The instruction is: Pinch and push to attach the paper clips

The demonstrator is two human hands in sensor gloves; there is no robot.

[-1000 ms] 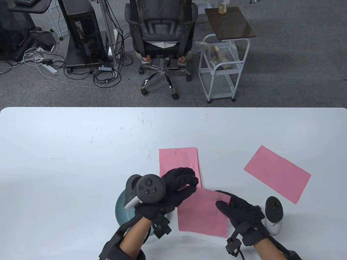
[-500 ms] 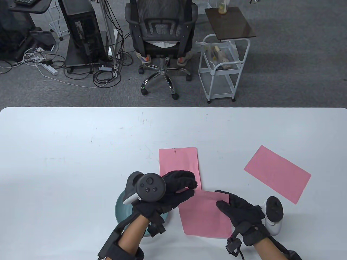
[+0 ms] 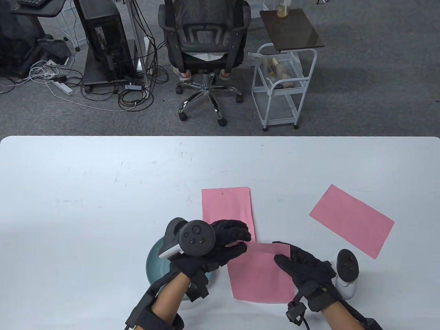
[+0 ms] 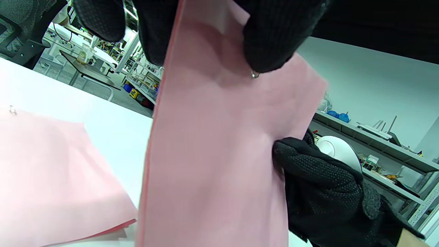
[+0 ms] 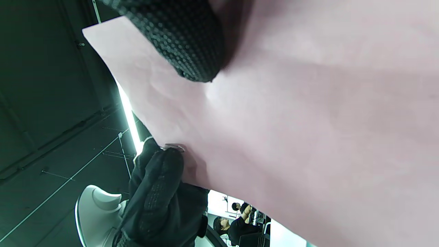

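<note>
Two hands hold one pink paper sheet (image 3: 261,271) lifted off the bench (image 3: 103,192) near its front edge. Sheet is plain pink, rectangular, uncreased, slightly bowed. Left hand (image 3: 223,244): fingers curled, thumb and fingertips pinching the sheet's far left corner; a small silver paper clip (image 4: 254,74) shows just under the thumb tip at that edge, mostly hidden. Right hand (image 3: 302,264): thumb on top, fingers beneath, gripping the sheet's right edge. Teal bowl (image 3: 156,266) sits under the left wrist; contents not visible. Second pink sheet (image 3: 225,206) lies flat just beyond the left hand, a clip (image 3: 222,190) on its far edge. Third pink sheet (image 3: 350,220) lies flat, angled, well apart to the right.
</note>
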